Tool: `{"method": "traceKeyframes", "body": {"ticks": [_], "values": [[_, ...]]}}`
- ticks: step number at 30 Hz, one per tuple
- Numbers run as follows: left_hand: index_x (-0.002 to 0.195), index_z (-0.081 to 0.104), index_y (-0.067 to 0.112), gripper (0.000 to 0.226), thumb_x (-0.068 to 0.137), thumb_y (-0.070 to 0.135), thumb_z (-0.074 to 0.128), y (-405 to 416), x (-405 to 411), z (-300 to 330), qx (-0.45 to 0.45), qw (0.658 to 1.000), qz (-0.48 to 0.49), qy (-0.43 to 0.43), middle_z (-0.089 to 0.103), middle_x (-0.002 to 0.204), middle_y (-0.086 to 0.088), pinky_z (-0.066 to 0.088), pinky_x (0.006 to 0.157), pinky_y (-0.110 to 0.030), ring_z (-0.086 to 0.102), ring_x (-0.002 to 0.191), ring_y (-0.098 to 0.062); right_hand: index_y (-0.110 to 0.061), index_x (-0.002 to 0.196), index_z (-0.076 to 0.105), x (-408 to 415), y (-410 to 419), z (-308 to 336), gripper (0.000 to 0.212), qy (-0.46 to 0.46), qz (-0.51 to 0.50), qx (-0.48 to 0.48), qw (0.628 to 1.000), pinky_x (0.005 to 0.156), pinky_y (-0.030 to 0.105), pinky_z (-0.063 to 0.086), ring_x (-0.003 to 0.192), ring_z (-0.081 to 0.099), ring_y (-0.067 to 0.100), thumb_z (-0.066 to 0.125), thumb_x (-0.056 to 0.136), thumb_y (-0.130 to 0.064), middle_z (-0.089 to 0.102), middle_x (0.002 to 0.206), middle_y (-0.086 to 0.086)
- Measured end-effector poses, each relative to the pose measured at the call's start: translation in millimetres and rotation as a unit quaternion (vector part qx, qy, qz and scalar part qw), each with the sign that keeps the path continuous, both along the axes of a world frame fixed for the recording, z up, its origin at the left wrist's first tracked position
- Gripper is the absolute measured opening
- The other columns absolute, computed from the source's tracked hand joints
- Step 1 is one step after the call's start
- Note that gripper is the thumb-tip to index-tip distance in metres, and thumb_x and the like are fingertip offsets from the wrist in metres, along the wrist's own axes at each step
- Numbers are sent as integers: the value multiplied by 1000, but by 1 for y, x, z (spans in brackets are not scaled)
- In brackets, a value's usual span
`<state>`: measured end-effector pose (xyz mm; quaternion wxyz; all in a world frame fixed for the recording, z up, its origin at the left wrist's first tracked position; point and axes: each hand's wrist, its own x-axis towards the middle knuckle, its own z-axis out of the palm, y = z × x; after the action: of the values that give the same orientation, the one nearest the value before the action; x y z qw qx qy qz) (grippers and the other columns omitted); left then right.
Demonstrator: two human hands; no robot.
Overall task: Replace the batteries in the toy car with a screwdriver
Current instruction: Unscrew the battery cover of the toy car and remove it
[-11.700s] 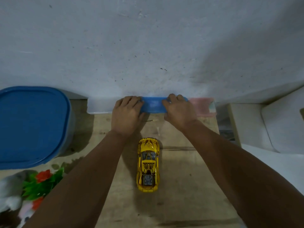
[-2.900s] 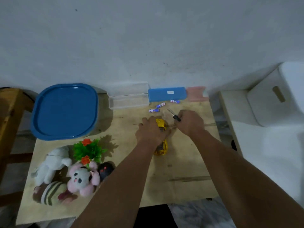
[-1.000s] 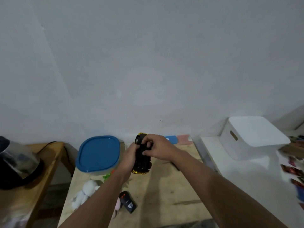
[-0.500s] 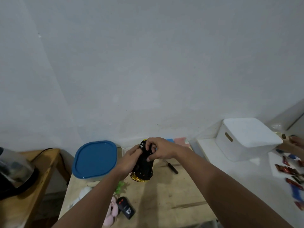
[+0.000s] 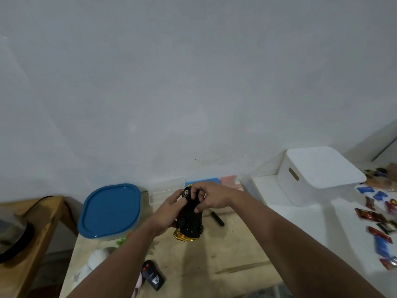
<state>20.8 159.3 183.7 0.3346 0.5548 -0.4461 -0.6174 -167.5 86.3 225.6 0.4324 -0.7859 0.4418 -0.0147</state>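
Toy car, one, underside up, gripped by both left hand and right hand; one screwdriver lies beside.

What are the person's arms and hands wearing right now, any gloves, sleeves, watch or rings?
Nothing visible. The left hand and right hand are bare, with no gloves. Both forearms are uncovered up to the frame's edge, so no sleeves show. No watch, strap or ring is visible on wrists or fingers.

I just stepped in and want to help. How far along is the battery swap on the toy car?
Early. Done: the toy car is lifted and flipped, black underside up. In hand: left hand cradles it, right hand grips the top end. Left: the screwdriver lies unused on the table; no opened compartment shows.
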Motion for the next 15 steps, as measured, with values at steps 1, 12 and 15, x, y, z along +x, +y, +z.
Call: {"method": "traceKeyframes", "body": {"ticks": [1,12,15], "values": [[130,62,33,28,109,28,45,-3,-4,-2,2,1000,1,2,75,116,-10,63,76,-47,76,101,-30,-28,93,59,-3,-4,-1,35,2,3,3,1000,70,31,46,72,55,15,85,77,-13,57,78,-2],[124,61,23,22,107,24,46,-41,-37,-19,34,999,33,3,70,111,-12,57,63,-33,73,97,-28,-24,96,59,-27,-52,-16,32,27,42,21,999,69,28,45,75,55,15,83,79,-14,57,82,1],[126,58,21,22,107,22,48,-45,-39,-26,63,997,38,18,69,108,-12,56,57,-30,71,93,-27,-27,96,59,-27,-59,-24,31,43,58,20,997,71,30,45,76,55,15,82,80,-15,57,83,-1]]}}
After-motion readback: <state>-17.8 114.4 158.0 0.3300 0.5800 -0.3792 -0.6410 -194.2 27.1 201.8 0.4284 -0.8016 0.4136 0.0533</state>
